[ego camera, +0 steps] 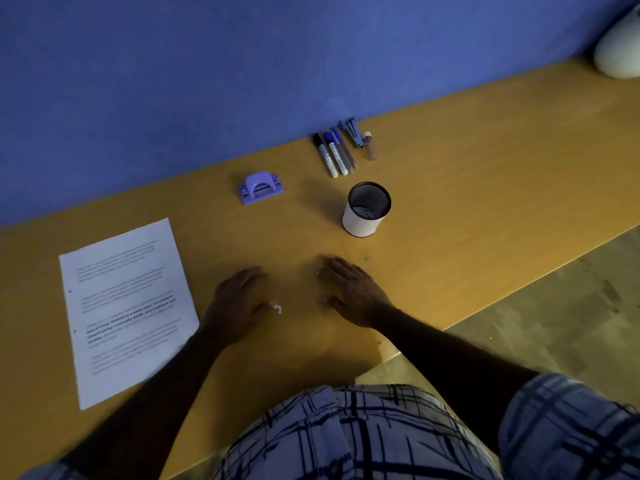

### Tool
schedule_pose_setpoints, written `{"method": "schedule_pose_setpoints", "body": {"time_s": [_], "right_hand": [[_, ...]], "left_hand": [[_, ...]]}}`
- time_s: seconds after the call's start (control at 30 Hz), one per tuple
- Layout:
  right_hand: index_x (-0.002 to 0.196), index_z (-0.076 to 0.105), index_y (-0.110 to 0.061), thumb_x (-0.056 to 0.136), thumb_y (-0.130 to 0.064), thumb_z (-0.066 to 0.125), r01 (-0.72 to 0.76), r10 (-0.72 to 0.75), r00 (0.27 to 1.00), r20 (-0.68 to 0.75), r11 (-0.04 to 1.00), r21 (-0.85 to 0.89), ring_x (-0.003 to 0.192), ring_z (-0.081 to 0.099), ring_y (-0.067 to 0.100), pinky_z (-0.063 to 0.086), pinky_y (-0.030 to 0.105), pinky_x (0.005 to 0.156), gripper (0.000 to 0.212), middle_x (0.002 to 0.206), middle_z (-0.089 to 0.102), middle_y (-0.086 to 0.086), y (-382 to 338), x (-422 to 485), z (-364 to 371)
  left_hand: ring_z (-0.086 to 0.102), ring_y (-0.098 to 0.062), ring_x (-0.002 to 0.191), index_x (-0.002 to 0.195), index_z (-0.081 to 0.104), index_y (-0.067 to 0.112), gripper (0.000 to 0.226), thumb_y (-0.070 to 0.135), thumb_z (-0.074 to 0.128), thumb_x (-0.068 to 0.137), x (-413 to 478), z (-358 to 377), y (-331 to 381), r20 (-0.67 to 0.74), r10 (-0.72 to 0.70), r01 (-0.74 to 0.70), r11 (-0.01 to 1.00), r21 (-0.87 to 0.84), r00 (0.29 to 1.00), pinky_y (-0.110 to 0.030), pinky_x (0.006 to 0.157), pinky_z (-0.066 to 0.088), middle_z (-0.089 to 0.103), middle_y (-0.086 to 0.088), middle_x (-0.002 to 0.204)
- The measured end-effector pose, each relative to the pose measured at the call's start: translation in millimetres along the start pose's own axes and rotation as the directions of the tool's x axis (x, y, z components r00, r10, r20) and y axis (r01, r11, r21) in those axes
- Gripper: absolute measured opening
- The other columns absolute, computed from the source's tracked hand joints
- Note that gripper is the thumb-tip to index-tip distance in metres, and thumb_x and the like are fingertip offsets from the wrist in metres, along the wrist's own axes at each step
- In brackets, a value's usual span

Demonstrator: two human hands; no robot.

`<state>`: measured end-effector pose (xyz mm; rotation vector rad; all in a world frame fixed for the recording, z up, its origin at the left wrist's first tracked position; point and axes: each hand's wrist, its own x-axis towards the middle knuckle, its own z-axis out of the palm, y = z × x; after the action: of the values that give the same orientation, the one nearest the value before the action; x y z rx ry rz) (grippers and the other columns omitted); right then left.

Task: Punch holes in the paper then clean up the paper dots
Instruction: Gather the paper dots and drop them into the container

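Well to the left of the left fingers [251, 275]: the paper [128, 306], a printed sheet flat on the surface [450, 202], with two small dark marks by its left edge and its near right corner under the left forearm. Next, the left hand [239, 303], palm down on the surface, fingers loosely spread and gripping nothing. Just right of that hand's thumb side, touching the surface: a small cluster of white paper dots [277, 307]. Beyond the left fingers, close to the blue wall [173, 81]: the purple hole punch [260, 187], well apart from both hands. Then the right hand [353, 289], also flat and palm down, right fingers [334, 265] straight and slightly apart, holding nothing, with one more white speck [318, 271] just beside the fingertips. Past the right fingers: a white cup [365, 211] with a dark mesh inside, upright. Farther still, against the wall: a row of markers [334, 154] side by side, plus a small bottle [370, 147] lying down. Far right, at the frame's corner: a pale rounded object [620, 46], only partly in view.
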<state>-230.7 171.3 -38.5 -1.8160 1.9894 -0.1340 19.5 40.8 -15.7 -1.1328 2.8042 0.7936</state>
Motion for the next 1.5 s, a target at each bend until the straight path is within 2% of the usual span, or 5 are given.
{"method": "schedule_pose_setpoints", "body": {"time_s": [0.6, 0.77, 0.93, 1.2, 1.5], "right_hand": [[0.154, 0.024, -0.018, 0.098, -0.036, 0.050, -0.153, 0.165, 0.983, -0.086, 0.980, 0.131, 0.151, 0.006, 0.026, 0.016, 0.044, 0.121, 0.065, 0.164, 0.008, 0.008, -35, 2, 22], [0.127, 0.056, -0.011, 0.095, 0.001, 0.051, -0.158, 0.513, 0.858, -0.020, 0.302, 0.940, 0.122, 0.056, 0.021, 0.045, 0.027, 0.096, 0.035, 0.132, 0.062, 0.009, -55, 10, -2], [0.118, 0.061, -0.012, 0.099, -0.010, 0.048, -0.155, 0.442, 0.865, 0.237, -0.213, 0.965, 0.110, 0.067, 0.018, 0.047, 0.038, 0.093, 0.023, 0.115, 0.073, 0.004, -47, 6, -26], [0.095, 0.070, -0.016, 0.098, -0.019, 0.055, -0.006, 0.575, 0.818, 0.029, -0.041, 0.999, 0.087, 0.072, 0.014, 0.046, 0.033, 0.079, 0.015, 0.092, 0.077, 0.001, -15, 9, -72], [0.080, 0.072, -0.015, 0.087, -0.019, 0.068, -0.161, 0.661, 0.631, -0.406, 0.623, 0.765, 0.066, 0.065, 0.008, 0.046, 0.023, 0.056, 0.008, 0.072, 0.071, -0.002, 38, 38, -128]], "left_hand": [[0.030, -0.027, 0.143, 0.145, 0.038, 0.013, 0.070, 0.057, 0.044, 0.090, -43, 19, -10, -0.018, -0.030, 0.030, 0.999, 0.034, 0.999, -0.049, 0.115, 0.026, 0.033, -0.008, 0.154], [0.038, -0.027, 0.138, 0.141, 0.043, 0.014, 0.063, 0.049, 0.055, 0.090, -37, 16, -6, -0.069, -0.014, 0.016, 1.000, 0.024, 0.998, -0.050, 0.111, 0.031, 0.042, -0.007, 0.149], [0.042, -0.026, 0.134, 0.140, 0.044, 0.012, 0.060, 0.047, 0.053, 0.091, -22, 13, -2, -0.057, 0.021, -0.017, 0.998, 0.068, 0.998, -0.048, 0.109, 0.033, 0.046, -0.008, 0.145], [0.052, -0.027, 0.125, 0.128, 0.057, 0.012, 0.066, 0.059, 0.035, 0.087, 11, 12, 16, -0.104, 0.073, -0.064, 0.994, 0.089, 0.992, -0.047, 0.102, 0.039, 0.057, -0.007, 0.133], [0.052, -0.021, 0.124, 0.124, 0.058, 0.020, 0.059, 0.059, 0.038, 0.085, 41, 11, 37, -0.121, 0.091, -0.084, 0.994, 0.063, 0.988, -0.042, 0.102, 0.037, 0.059, 0.000, 0.130]]}}
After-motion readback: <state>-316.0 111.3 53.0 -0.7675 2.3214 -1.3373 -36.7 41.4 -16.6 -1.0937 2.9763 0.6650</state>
